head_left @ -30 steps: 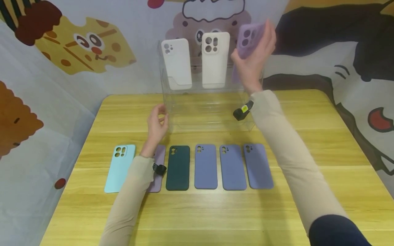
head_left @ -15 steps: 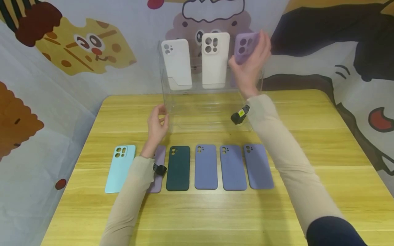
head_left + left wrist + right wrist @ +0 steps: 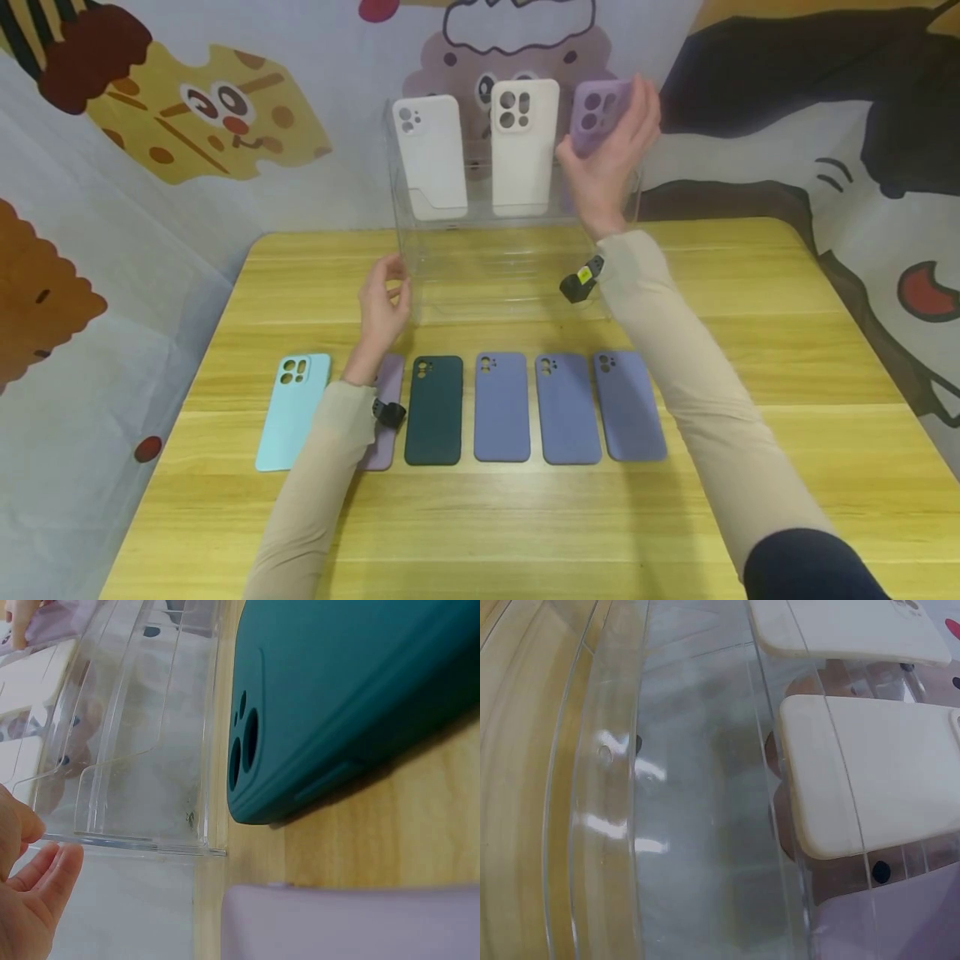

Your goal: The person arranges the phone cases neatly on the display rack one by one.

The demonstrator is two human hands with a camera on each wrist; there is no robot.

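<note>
At the back right, my right hand [image 3: 611, 162] grips a lilac phone case [image 3: 588, 117] by its sides, its lower end down in the top tier of a clear display stand [image 3: 510, 262]. My left hand [image 3: 384, 304] holds the stand's left edge; the left wrist view shows thumb and fingertips on either side of that edge. Two phone cases lean upright in the same tier: a white case [image 3: 435, 158] at the left and a cream case [image 3: 523, 150] in the middle. In the right wrist view the lilac case [image 3: 892, 922] stands beside the cream case [image 3: 870, 776].
A row of cases lies before the stand on the wooden table [image 3: 480, 533]: a light blue case [image 3: 288, 417], a mauve case [image 3: 386, 383] partly under my left arm, a dark green case [image 3: 433, 412] and three blue-violet cases [image 3: 502, 408]. A cartoon-printed cloth [image 3: 322, 192] hangs behind.
My right hand has lowered the lilac case and brought it slightly left, into line beside the cream case; over the last half second it has hardly moved. The left hand stays at the stand's edge.
</note>
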